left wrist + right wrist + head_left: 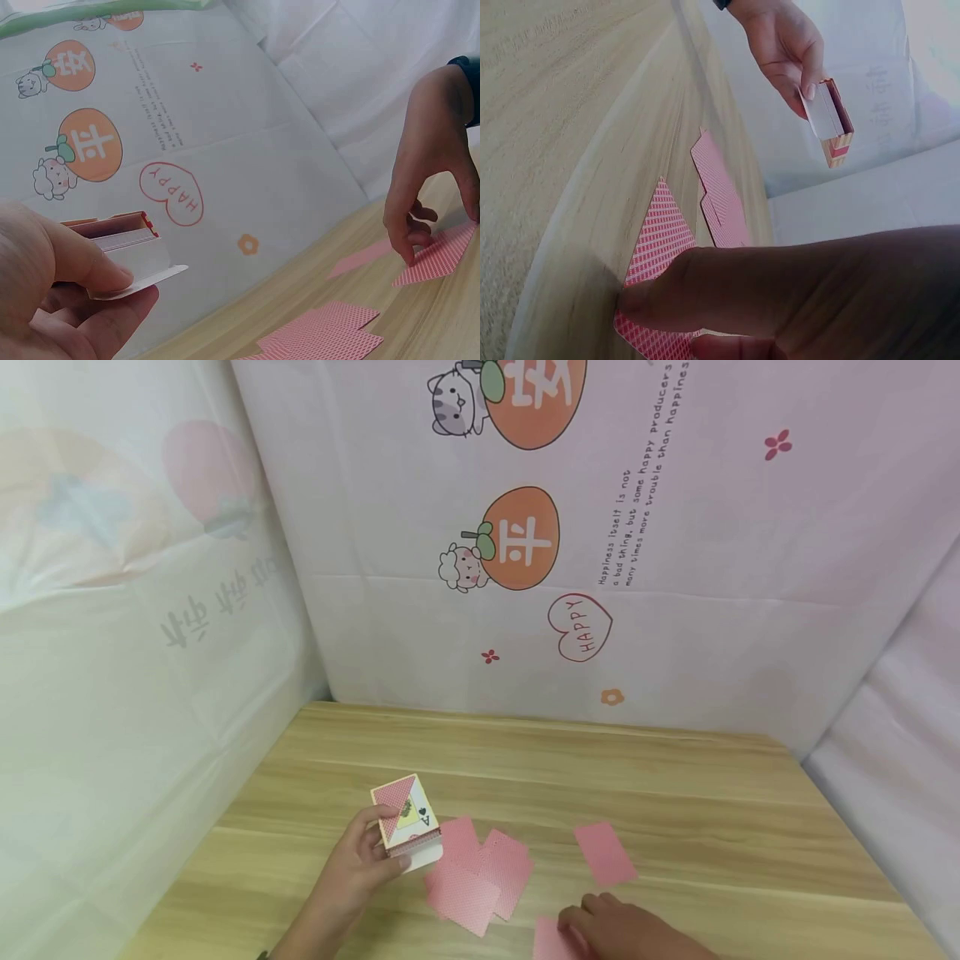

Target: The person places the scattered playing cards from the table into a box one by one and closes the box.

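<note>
In the head view my left hand [358, 862] grips a playing card box [414, 814] above the table, thumb at its lower end and fingers along its far side. An ace of spades shows on the box front. Its white flap [154, 281] hangs open, and a stack of cards is visible inside. My right hand [618, 929] is down at the table's near side, thumb and fingertips at opposite edges of a red-patterned playing card [660, 232]. Between the hands lies an overlapping pile of face-down cards [468, 885].
One more face-down card [606, 853] lies apart, beyond my right hand. The wooden table [712, 793] meets a printed white cloth [405, 643] at its back edge. More white cloth [150, 718] hangs along the left side, and another on the right.
</note>
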Motion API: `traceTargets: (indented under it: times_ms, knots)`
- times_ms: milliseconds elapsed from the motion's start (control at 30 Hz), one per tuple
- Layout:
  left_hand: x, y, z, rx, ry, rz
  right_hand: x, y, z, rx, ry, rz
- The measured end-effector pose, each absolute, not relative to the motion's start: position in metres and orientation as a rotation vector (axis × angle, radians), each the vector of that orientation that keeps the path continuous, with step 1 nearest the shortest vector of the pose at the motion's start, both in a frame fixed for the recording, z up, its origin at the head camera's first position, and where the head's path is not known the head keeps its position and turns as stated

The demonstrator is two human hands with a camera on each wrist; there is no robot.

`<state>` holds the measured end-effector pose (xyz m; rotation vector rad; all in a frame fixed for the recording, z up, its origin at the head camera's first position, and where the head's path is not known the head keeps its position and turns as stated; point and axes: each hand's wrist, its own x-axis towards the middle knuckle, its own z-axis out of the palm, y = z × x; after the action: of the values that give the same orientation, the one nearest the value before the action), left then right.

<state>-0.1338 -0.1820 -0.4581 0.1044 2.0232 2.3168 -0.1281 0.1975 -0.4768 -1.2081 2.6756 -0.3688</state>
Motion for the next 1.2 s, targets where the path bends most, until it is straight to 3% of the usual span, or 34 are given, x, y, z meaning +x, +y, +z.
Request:
traceTargets:
  times_ms: [233,667,1200]
  knots:
    - [-0.133,-0.182,-0.457,0.101,2.016,2.315,-0.134,0.196,-0.480,-1.371,2.713,-0.305]
    - [-0.132,-0.182,-0.455,0.120,2.003,2.303,-0.126,0.179,-0.474,-1.186,2.723,-0.265]
    - [-0.133,-0.184,-0.458,0.184,1.995,2.307,-0.130,0.175,-0.481,-1.322,2.637,-0.480]
